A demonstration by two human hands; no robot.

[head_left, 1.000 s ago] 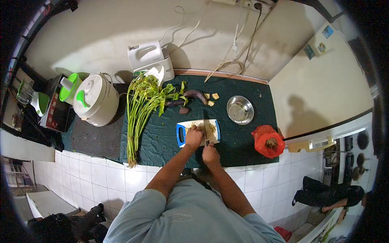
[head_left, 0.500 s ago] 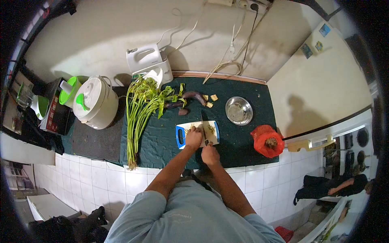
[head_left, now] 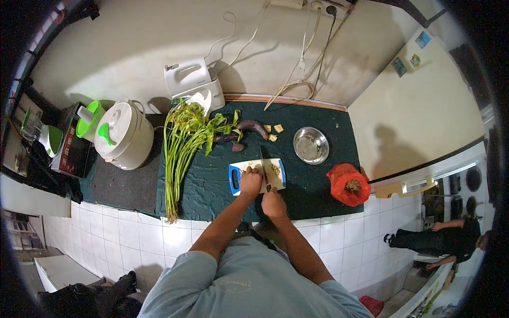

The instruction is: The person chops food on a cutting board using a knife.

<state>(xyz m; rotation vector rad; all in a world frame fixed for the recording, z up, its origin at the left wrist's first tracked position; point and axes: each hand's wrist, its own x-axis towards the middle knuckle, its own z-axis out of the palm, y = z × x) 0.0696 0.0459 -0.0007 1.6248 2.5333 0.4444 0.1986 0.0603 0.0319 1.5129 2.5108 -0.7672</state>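
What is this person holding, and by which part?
The right hand holds a knife by its handle; whether the left hand grips anything cannot be seen.

Long dark-bladed knife (head_left: pixel 264 168) held across a white rectangular cutting board (head_left: pixel 275 183) with blue ends

The knife is gripped by its dark handle in the right hand (head_left: pixel 273 204), its blade pointed away from the body. The board is laid flat, its slotted blue end at the left. Small pale-green chopped pieces (head_left: pixel 275 169) are scattered on the white surface right of the blade; more are partly covered by the left hand (head_left: pixel 251 182), which is rested on the board.
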